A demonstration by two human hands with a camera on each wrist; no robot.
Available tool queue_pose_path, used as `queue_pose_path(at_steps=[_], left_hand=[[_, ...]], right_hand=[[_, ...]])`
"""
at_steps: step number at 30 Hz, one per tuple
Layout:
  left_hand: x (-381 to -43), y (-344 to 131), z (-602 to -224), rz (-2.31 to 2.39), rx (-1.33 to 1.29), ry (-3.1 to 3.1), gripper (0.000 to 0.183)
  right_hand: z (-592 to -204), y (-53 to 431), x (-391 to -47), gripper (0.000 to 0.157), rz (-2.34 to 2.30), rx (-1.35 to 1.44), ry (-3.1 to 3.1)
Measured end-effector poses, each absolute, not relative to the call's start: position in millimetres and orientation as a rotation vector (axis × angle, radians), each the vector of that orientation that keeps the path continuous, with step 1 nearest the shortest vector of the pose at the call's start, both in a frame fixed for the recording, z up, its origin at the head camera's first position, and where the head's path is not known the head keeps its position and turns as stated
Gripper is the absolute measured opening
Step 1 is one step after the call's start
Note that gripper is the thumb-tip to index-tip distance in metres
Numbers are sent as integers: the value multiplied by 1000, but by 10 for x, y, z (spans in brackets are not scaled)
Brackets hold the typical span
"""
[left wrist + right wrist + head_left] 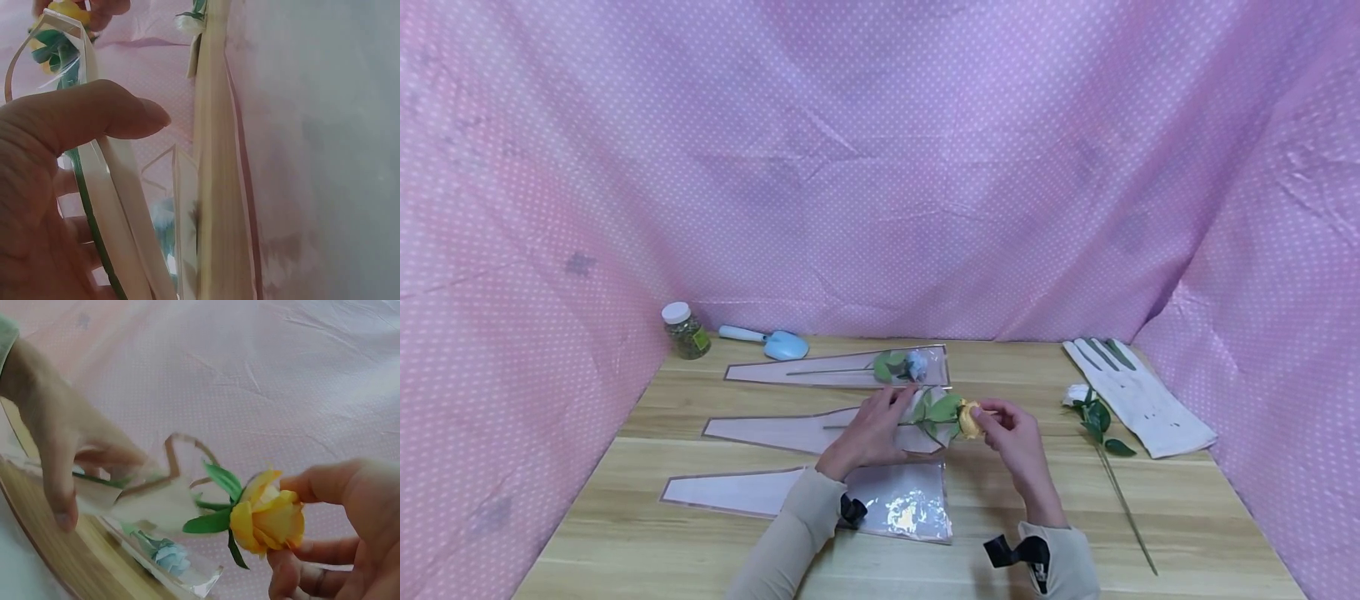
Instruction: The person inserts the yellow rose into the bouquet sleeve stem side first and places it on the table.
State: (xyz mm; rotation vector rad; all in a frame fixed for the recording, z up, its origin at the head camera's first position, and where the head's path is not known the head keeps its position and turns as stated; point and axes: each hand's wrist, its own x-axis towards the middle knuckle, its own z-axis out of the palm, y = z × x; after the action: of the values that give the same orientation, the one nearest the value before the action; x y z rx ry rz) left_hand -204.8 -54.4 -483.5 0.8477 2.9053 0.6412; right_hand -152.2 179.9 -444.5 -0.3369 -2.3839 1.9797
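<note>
In the right wrist view a yellow rose (265,515) with green leaves is pinched by its bloom between the thumb and fingers of my right hand (340,531). Its stem runs down into a clear flower sleeve (760,428) with a brown border, whose wide mouth stands open round the leaves. My left hand (874,429) grips this sleeve from the side, thumb across the near face and fingers behind it. The bloom sticks out past the mouth. Behind lies another sleeve (760,372) holding a light blue rose (917,365); in front lies a flat sleeve (730,490) without a flower.
To the right, a white rose (1077,395) with a long stem lies beside white gloves (1150,408). At the back left stand a jar (688,337) with a white lid and, next to it, a light blue trowel (786,345). Pink dotted cloth (880,208) walls the wooden table.
</note>
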Motion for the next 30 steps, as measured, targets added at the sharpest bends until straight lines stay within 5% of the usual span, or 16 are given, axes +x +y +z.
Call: queue_pose_path(at_steps=[15, 30], left_hand=[[-2026, -509, -4870, 545, 904, 2968, 117], [-2029, -530, -4841, 657, 908, 2908, 111]], right_hand=[[-4392, 1691, -1488, 33, 1885, -377, -2450], [-4497, 1845, -1471, 33, 1703, 366, -2453]])
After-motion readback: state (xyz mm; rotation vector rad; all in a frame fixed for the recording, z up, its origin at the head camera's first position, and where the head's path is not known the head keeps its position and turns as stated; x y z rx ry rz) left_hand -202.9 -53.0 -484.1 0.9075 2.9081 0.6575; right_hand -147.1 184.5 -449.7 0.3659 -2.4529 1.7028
